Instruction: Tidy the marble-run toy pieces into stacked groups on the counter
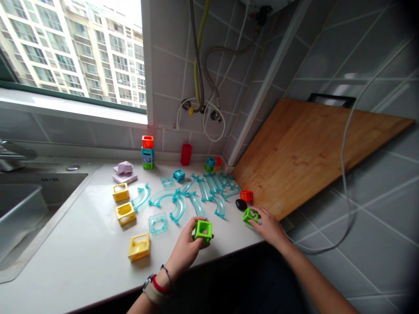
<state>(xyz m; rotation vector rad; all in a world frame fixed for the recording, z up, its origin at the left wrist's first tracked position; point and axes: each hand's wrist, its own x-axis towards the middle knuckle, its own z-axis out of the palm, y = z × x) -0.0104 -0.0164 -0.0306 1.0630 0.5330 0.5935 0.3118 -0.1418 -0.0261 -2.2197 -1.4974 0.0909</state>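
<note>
A green cube [203,230] is clasped in the left hand [188,242], held between the thumb and the curled fingers near the front edge of the counter [81,248]. A second green block [249,215] is pinched at the fingertips of the right hand [269,226], just beside a black oval object [241,204]; whether it is lifted cannot be told.

This is a kitchen: a rectangular grey sink [67,185] and silver metal faucet [9,157] adjoin the flat white countertop [85,244] at left.
</note>
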